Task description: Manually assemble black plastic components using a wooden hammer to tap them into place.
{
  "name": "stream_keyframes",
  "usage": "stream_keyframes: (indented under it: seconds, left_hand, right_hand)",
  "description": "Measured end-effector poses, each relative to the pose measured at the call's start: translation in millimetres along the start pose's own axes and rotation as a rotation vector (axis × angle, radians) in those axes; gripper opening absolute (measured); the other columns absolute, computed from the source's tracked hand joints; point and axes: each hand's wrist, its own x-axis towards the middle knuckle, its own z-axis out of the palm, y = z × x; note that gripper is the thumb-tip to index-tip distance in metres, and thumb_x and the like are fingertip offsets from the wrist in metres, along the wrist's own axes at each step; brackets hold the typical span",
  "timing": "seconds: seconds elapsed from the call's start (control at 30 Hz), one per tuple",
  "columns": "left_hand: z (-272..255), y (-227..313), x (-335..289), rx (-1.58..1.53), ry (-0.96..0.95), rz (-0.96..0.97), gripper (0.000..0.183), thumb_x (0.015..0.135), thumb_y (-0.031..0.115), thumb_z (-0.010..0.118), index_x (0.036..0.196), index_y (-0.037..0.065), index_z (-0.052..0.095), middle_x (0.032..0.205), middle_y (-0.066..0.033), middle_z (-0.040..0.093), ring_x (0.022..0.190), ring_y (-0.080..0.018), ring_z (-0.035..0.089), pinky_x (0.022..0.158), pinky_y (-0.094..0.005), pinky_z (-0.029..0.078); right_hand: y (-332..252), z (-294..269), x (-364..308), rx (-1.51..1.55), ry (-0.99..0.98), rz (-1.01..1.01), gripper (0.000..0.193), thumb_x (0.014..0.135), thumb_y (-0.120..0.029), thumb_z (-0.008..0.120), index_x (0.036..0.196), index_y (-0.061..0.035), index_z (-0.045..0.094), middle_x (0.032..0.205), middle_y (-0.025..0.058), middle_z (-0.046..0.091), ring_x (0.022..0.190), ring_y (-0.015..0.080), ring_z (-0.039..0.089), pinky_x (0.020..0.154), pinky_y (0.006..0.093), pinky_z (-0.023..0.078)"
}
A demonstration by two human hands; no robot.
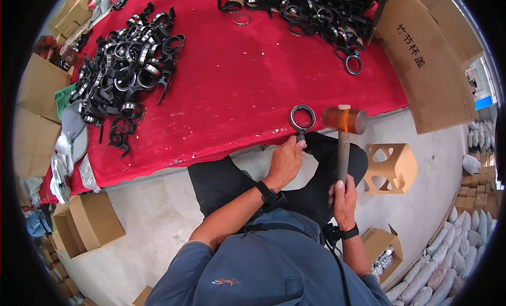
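Note:
My left hand (286,161) is closed on the short black stem of a ringed part (301,129), a black ring with a silvery inner band. The ring stands up over the front edge of the red-covered table (221,111). In my right hand (343,200) is the grey handle of a mallet (344,120) with an amber-brown, barrel-shaped head. That head is upright, just right of the ring and apart from it. It hangs over my right knee.
A heap of black ringed parts (124,58) covers the table's left side; another (316,13) lies at the far right. A large cardboard box (429,68) borders the right edge. On the floor are a cut-out cardboard piece (398,169) and an open carton (95,224).

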Motion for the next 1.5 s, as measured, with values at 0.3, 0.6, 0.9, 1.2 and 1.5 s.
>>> stream_keyframes:
  seconds: [0.3, 0.6, 0.9, 1.2, 1.5]
  left_hand:
    - [0, -3, 1, 0.011, -0.001, -0.008, 0.035, 0.116, 0.029, 0.049, 0.104, -0.001, 0.061, 0.099, -0.0171, 0.078, 0.087, -0.0305, 0.081, 0.076, -0.0451, 0.058]
    - [3, -6, 3, 0.035, -0.018, 0.031, 0.034, 0.116, 0.028, 0.050, 0.103, -0.001, 0.061, 0.097, -0.0187, 0.078, 0.086, -0.0319, 0.080, 0.073, -0.0461, 0.058]
    - [8, 2, 2, 0.080, 0.009, 0.002, 0.031, 0.113, 0.026, 0.052, 0.102, -0.001, 0.062, 0.094, -0.0205, 0.077, 0.085, -0.0373, 0.077, 0.077, -0.0530, 0.055]
    - [-10, -1, -6, 0.086, 0.065, 0.001, 0.030, 0.112, 0.027, 0.053, 0.102, 0.000, 0.061, 0.090, -0.0211, 0.074, 0.087, -0.0458, 0.070, 0.077, -0.0574, 0.050]
    - [-15, -7, -1, 0.061, -0.042, 0.042, 0.026, 0.113, 0.023, 0.051, 0.105, -0.002, 0.057, 0.097, -0.0233, 0.073, 0.091, -0.0422, 0.073, 0.081, -0.0537, 0.053]
  right_hand:
    - [-42, -30, 9, -0.126, 0.209, -0.165, 0.049, 0.113, -0.047, 0.052, 0.128, -0.0009, 0.057, 0.075, 0.0014, 0.058, 0.058, 0.0094, 0.053, 0.052, 0.0255, 0.042]
    - [-14, 0, 13, -0.396, -0.015, -0.119, 0.045, 0.114, -0.044, 0.051, 0.116, 0.0008, 0.055, 0.066, 0.0098, 0.061, 0.058, 0.0241, 0.063, 0.056, 0.0415, 0.048]
    - [-60, -27, 37, -0.692, -0.097, -0.439, 0.041, 0.108, -0.040, 0.062, 0.116, -0.0001, 0.056, 0.069, 0.0264, 0.061, 0.061, 0.0497, 0.060, 0.053, 0.0525, 0.046]
    - [-220, -22, 60, -0.289, 0.111, -0.372, 0.050, 0.114, -0.053, 0.051, 0.116, -0.0040, 0.059, 0.067, -0.0036, 0.046, 0.059, 0.0076, 0.045, 0.052, 0.0294, 0.035]
    - [-151, -21, 79, -0.235, -0.317, 0.183, 0.048, 0.114, -0.054, 0.047, 0.111, -0.0067, 0.057, 0.069, -0.0014, 0.048, 0.053, 0.0095, 0.045, 0.047, 0.0280, 0.039]
